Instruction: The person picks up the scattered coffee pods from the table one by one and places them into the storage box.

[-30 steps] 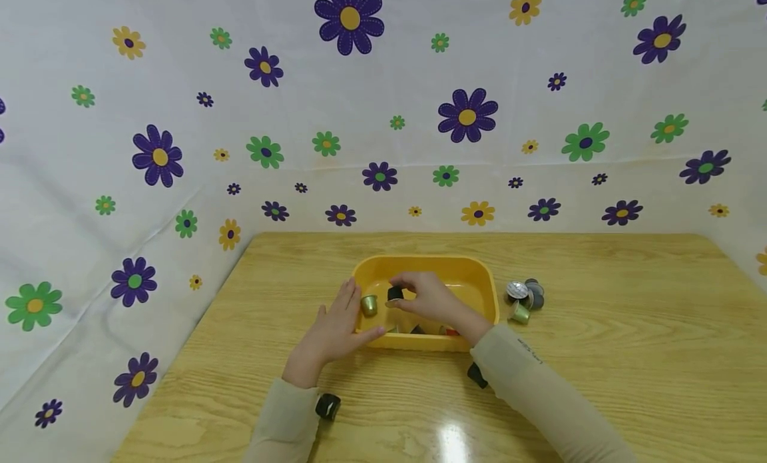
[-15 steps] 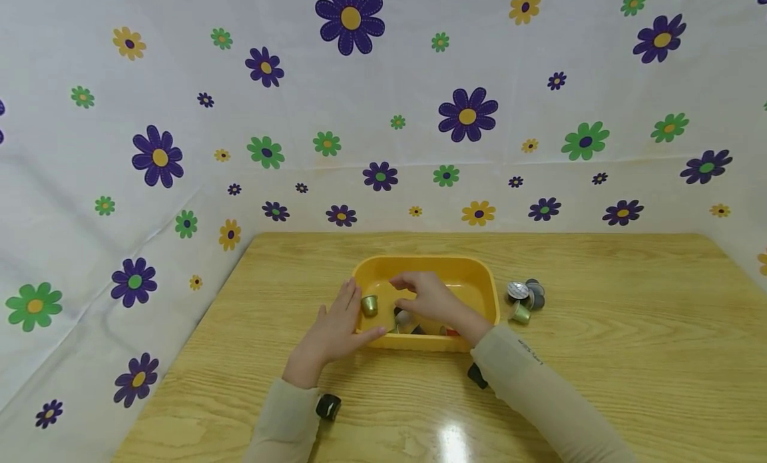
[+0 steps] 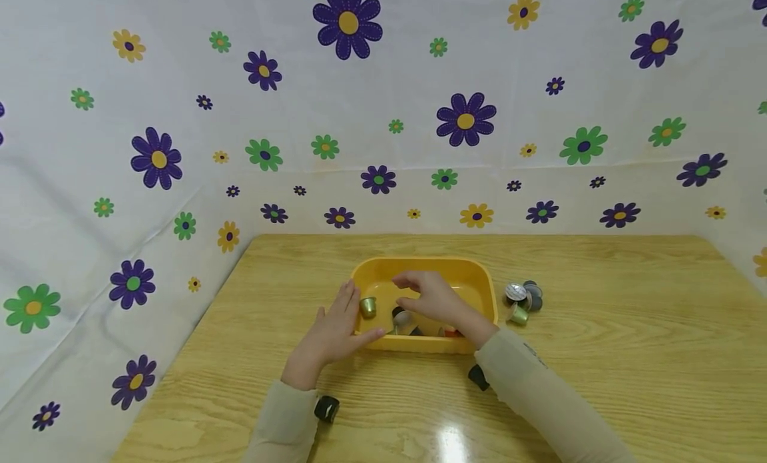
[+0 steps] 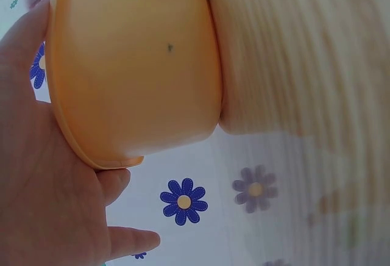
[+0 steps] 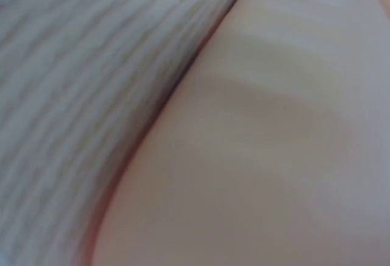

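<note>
A yellow plastic tray stands on the table in the head view, with coffee capsules inside. My left hand rests along the tray's left rim, fingers straight and thumb over the front left corner; the left wrist view shows its palm against the rim. Over the tray's middle, my right hand has thumb and fingertips apart with nothing between them. Just below those fingertips lies a dark capsule. A green-gold capsule is at the tray's left end. The front wall partly hides a red capsule and others.
Right of the tray, a small cluster of capsules lies on the wooden table, a green one among them. Black straps show at both wrists. A flowered cloth hangs behind. The right wrist view holds only the tray's outer wall and blurred tabletop.
A second ago my right hand pinched the dark capsule; it has let go and the capsule has dropped into the tray below. The left hand has stayed on the rim.
</note>
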`<state>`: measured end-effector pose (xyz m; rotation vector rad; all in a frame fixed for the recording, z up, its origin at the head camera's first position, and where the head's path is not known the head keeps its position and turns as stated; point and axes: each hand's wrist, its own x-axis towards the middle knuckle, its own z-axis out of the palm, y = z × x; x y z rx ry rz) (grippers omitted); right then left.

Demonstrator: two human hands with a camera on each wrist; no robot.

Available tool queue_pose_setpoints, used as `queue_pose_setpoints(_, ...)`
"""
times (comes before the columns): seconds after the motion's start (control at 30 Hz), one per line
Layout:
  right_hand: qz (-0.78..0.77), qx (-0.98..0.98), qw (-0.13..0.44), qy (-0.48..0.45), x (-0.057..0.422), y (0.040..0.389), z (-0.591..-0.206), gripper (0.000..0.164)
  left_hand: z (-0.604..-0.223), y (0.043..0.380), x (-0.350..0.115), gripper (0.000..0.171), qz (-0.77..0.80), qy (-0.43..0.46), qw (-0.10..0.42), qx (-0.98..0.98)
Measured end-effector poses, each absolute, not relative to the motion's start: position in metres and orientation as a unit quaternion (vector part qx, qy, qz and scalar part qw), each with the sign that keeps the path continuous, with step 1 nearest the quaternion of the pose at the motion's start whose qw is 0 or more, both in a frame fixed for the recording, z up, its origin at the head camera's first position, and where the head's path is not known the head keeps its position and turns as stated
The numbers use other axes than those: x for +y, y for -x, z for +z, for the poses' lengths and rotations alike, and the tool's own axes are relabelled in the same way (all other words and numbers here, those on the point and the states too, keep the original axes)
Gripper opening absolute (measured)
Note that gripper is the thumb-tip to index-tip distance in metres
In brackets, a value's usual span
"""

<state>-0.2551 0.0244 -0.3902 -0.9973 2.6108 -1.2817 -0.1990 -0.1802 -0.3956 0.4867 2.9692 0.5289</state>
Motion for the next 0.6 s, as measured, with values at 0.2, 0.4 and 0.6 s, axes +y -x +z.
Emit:
queue_pose_setpoints(0.2,-0.425,0.841,0.029,0.334,0.033,0.25,-0.383,0.037,-0.396,0.199,-0.179,0.088,0.174,-0.157,0.046,0.971)
queue_pose_setpoints(0.4,-0.443,0.832,0.02,0.334,0.043,0.246,-0.38,0.037,-0.397,0.201,-0.18,0.09,0.169,-0.153,0.049,0.972)
queue_pose_setpoints(0.6,-0.454,0.827,-0.002,0.332,0.058,0.241,-0.38,0.036,-0.398,0.201,-0.18,0.09,0.173,-0.154,0.048,0.972)
